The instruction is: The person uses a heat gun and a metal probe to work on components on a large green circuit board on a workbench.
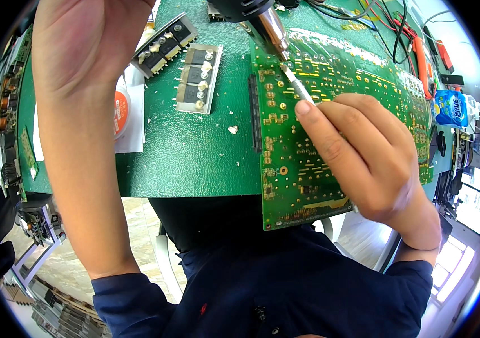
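A green circuit board (330, 152) lies at the right of the table, its near end jutting past the edge. My right hand (364, 152) rests over it, fingers closed on a slim silver pen-like tool (300, 89); its exact kind I cannot make out. The tool's tip meets the board near its upper left corner. Just above that tip points the metal nozzle of a black hot air gun (271, 31), coming in from the top edge. My left hand (90, 39) is raised at the upper left, with its fingers cut off by the frame, so its grip is hidden.
Two metal plates carrying black components (199, 79) (165, 44) lie left of the board. A round orange-labelled container (120, 112) sits on white paper beside my left forearm. Cables and red probes (420, 67) crowd the far right, near a blue packet (450, 108). More circuit boards (9, 112) stand at left.
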Demonstrator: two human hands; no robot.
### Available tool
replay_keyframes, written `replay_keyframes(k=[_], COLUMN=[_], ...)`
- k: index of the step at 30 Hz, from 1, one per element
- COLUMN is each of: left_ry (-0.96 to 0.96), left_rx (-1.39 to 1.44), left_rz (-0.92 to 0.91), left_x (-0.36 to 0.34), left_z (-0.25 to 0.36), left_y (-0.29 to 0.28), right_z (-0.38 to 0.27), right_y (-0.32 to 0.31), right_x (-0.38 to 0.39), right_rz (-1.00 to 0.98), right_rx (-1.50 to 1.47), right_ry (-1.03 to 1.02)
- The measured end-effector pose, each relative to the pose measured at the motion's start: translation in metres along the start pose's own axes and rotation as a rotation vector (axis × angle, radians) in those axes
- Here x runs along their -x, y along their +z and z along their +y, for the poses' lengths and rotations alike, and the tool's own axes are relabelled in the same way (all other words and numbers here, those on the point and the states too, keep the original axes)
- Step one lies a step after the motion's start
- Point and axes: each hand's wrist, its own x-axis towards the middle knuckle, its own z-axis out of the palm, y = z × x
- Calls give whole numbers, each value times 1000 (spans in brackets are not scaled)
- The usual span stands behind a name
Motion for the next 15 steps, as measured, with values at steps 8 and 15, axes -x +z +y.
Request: replay_keyframes(k=[8,15], left_ry=[-92,-37], left_rx=[313,284], left_rz=[-44,-88], left_x=[-2,-2], left_z=[7,5], left_y=[-5,-7], right_z=[24,30], right_y=[-11,-17], right_x=[9,7], right_rz=[-32,-76], right_rx=[-327,-486], right_ry=[156,264])
